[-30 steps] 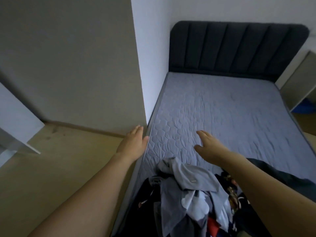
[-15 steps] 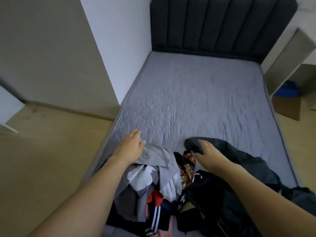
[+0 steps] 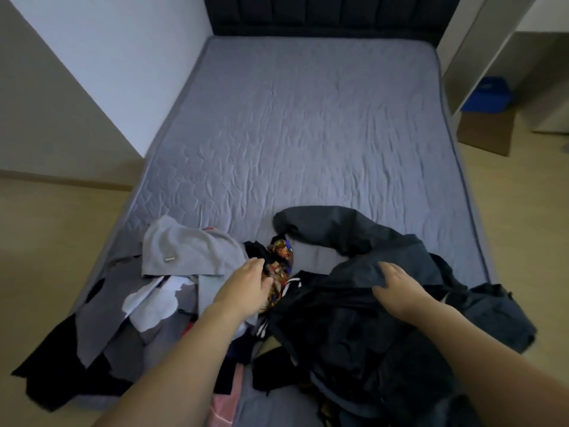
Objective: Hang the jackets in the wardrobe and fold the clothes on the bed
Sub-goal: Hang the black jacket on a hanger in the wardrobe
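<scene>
The right hand (image 3: 397,288) lies palm down on the dark jacket (image 3: 385,318), its fingertips bent into a fold of the cloth at the garment's upper edge, apparently grasping it; the thumb's end is hidden in the fabric, so how firm the hold is cannot be told. The left hand (image 3: 249,288) reaches into the heap of clothes (image 3: 172,288), fingers loosely bent over a patterned, many-coloured piece (image 3: 280,260); whether it pinches anything I cannot tell, since the fingertips are turned away.

The jacket is slate-dark, crumpled, one sleeve curling toward 12 o'clock from the hand. It sprawls at the foot of the bed (image 3: 308,124), spilling over the edge at 4 o'clock. The heap, at 9 o'clock from the jacket, shows a grey top, white cloth and black pieces. Lower garments are buried and hard to separate; pink fabric is cut off by the bottom edge.
</scene>
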The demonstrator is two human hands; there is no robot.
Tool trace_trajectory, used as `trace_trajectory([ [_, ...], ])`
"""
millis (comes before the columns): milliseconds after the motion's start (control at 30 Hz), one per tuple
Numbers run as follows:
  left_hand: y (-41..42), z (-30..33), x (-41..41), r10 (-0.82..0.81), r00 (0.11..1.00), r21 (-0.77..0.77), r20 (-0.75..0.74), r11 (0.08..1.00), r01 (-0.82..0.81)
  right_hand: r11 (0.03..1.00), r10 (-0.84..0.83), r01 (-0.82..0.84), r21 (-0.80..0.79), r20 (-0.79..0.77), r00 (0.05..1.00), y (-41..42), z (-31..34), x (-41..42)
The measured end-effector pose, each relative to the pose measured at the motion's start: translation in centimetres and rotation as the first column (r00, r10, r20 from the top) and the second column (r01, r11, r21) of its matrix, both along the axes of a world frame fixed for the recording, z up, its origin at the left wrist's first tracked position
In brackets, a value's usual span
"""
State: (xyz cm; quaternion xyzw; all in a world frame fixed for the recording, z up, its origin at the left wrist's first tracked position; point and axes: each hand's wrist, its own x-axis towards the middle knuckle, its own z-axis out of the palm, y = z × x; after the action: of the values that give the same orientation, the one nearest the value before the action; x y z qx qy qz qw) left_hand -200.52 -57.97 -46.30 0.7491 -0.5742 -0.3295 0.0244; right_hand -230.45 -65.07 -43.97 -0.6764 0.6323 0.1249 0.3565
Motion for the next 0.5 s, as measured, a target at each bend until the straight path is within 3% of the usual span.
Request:
trace_trajectory([
  [100, -2.3, -3.6, -6.0, -0.027, 0.998, 0.044, 0.05, 0.999, 0.025, 1.0, -0.005, 0.005, 0.007, -0.019, 1.0, -1.1, -3.9, -6.3],
  [167, -4.1, -6.4, -10.2, -0.077, 0.995, 0.089, 0.056, 0.993, 0.071, 1.0, 0.025, -0.025, -0.005, -0.123, 0.992, -1.7, -7.2, -10.8],
  [267, -6.8, -10.9, -16.3, -0.097, 0.995, 0.124, -0.02, 0.987, 0.098, 1.0, 0.009, -0.009, 0.001, -0.261, 0.965, -2.7, -12.0, -16.4],
  [367, -9.2, -14.8, -21.8, -0.069, 0.994, 0.069, -0.081, 0.995, 0.075, 0.995, -0.095, 0.096, -0.011, -0.271, 0.958, -3.4, -16.0, -19.8],
  [500, -10.8, -19.0, -26.7, -0.128, 0.986, 0.108, 0.106, 0.987, 0.117, 0.978, -0.206, 0.186, -0.093, -0.298, 0.932, -3.2, -20.3, -22.3],
])
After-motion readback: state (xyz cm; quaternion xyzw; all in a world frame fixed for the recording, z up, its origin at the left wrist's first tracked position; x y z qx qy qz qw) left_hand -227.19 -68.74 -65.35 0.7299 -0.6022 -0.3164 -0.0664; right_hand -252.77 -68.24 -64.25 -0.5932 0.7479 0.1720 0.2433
